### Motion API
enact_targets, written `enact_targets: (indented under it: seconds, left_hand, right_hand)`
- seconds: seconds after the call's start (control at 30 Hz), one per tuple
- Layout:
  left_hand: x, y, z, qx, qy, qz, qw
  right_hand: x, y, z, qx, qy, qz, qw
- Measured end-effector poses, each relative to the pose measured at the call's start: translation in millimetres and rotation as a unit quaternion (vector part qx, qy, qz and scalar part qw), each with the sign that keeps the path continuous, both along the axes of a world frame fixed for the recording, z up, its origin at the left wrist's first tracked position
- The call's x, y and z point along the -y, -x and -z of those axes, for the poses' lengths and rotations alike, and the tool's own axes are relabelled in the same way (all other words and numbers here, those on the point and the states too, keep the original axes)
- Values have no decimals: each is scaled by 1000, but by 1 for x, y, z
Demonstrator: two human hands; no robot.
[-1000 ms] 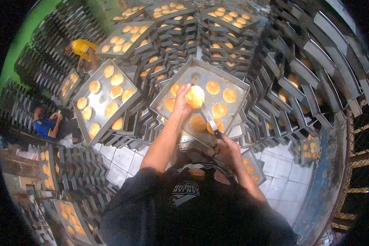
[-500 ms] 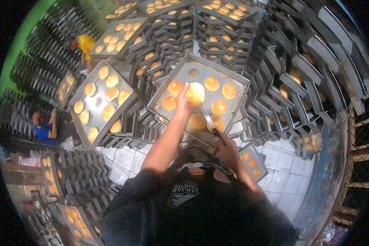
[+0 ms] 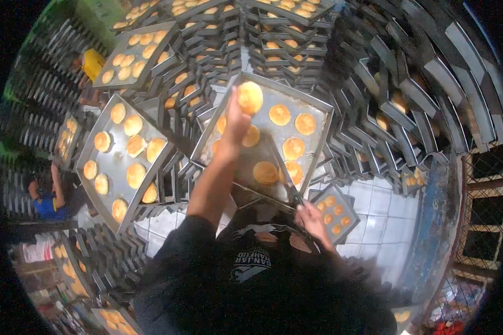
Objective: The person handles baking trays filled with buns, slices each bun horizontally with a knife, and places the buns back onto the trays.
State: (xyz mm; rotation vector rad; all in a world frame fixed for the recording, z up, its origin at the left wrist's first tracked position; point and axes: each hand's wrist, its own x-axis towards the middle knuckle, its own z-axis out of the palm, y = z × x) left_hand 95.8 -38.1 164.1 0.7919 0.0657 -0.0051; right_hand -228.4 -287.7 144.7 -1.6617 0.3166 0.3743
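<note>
My left hand (image 3: 239, 120) is closed around a golden round bun (image 3: 250, 97) over the far left corner of the metal baking tray (image 3: 318, 146) in front of me. Whether that bun touches the tray, I cannot tell. My right hand (image 3: 310, 219), at the near edge, grips the dark handle of a knife (image 3: 285, 173), its long narrow blade pointing away across the tray. Several browned buns lie around the blade, among them one bun (image 3: 265, 172) to its left and another bun (image 3: 293, 148) to its right. My left forearm partly covers the buns on the left side.
Left of me, another tray of buns (image 3: 117, 159) tops a stack. Tall stacks of trays (image 3: 369, 125) rise at the back and right. A small tray of buns (image 3: 334, 212) sits low by the tiled floor (image 3: 374, 223). Two people, one in a blue shirt (image 3: 50, 207), are at far left.
My left hand has moved the bun away from me to the tray's far left corner. My right hand has drawn the knife back toward me. The view has shifted slightly.
</note>
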Motion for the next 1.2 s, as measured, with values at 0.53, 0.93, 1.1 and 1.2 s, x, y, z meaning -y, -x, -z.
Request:
enact_targets:
  seconds: [0.53,0.93,1.1,1.2]
  left_hand:
    - [116,170,39,99,-419,-20,903]
    - [281,441,166,148,-560,321,749]
    - [310,474,367,-100,-452,441,768]
    - [320,454,497,-97,-558,489,664]
  right_hand:
    - [-12,171,-18,-70,53,263,961]
    - [85,404,127,-225,189,345,892]
    - [115,426,157,-367,149,262,880]
    - [125,418,179,-387,150,312,854]
